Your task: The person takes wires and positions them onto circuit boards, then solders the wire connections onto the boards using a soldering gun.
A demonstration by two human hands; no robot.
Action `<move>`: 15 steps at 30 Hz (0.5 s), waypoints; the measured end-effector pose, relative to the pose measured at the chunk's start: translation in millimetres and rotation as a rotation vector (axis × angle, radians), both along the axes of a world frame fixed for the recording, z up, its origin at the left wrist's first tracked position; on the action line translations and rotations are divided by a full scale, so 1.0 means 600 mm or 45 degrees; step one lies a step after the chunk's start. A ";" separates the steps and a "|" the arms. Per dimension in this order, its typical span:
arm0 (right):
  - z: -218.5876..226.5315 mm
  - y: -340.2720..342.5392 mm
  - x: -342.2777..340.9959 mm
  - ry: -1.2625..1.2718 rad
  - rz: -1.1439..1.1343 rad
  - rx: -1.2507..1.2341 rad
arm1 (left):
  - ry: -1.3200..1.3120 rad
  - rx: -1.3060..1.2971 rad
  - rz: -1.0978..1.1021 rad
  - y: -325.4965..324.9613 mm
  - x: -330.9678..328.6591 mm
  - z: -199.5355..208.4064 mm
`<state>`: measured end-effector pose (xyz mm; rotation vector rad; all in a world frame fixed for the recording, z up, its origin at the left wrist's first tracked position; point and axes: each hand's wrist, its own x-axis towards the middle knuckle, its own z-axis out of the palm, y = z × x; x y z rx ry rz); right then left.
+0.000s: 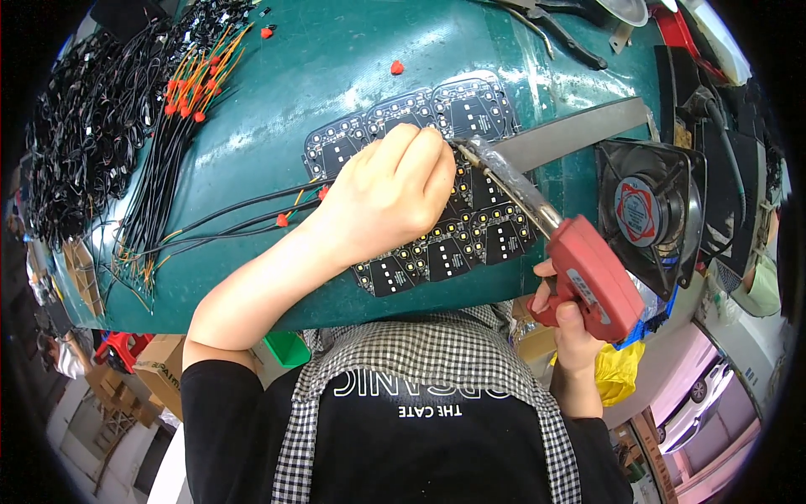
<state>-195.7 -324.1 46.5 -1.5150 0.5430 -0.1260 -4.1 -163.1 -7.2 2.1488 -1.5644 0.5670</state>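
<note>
A panel of black circuit boards (445,262) with rows of small light chips lies on the green table in front of me. My left hand (390,185) is closed over its middle, knuckles up, and its fingertips are hidden. Black cables (260,202) with red connectors run from the left toward this hand, and at least one passes beneath it. My right hand (564,307) grips a red soldering gun (594,277) by its handle. The gun's long metal barrel slants up and left, and its tip is close beside my left fingers, over the panel.
A grey flat bar (579,133) lies right of the panel, near a black square fan (646,210). Pliers (562,34) rest at the far right. Bundled cables with orange-red ends (189,97) and a black cable heap (80,126) cover the left side. A red connector (397,68) lies beyond the panel.
</note>
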 end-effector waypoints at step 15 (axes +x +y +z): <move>0.000 -0.003 0.005 0.034 -0.028 0.007 | 0.512 -0.078 0.188 0.004 -0.011 0.022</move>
